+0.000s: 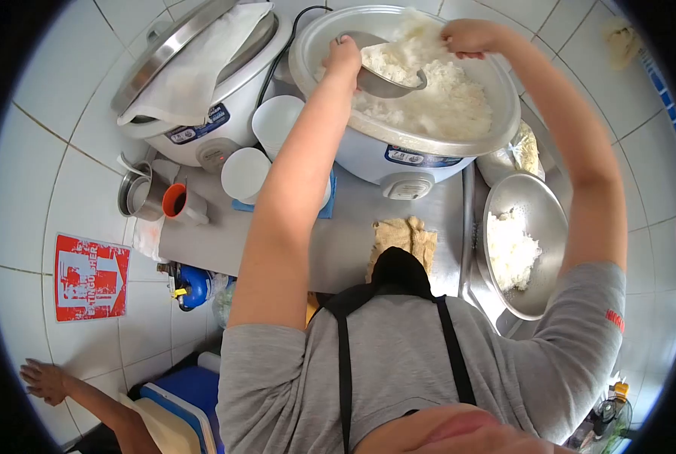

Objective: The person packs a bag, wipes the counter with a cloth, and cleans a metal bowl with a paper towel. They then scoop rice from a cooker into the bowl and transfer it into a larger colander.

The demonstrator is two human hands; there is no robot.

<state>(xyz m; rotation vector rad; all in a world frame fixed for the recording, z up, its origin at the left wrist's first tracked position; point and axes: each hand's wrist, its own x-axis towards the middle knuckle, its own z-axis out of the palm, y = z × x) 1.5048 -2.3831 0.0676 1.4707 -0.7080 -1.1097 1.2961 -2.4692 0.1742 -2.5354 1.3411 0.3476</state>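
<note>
My left hand (343,56) is closed on the rim of a metal bowl (389,88) with a curved handle on its far side. White rice fills part of this bowl, which is over the open rice cooker (330,113). My right hand (470,38) is a closed fist above the cooker's back rim. Beside that fist is a blurred pale mass of rice (417,34); whatever tool the fist may hold cannot be made out. Loose cooked rice (451,102) lies inside the cooker, with a light haze over it.
A second rice cooker (179,113) with tilted lid and white cloth stands left. White bowls (245,174), an orange cup (175,200) and a metal pot (137,189) sit nearby. Right is a metal basin (531,204) with rice. Another person's hand (44,380) touches the wall.
</note>
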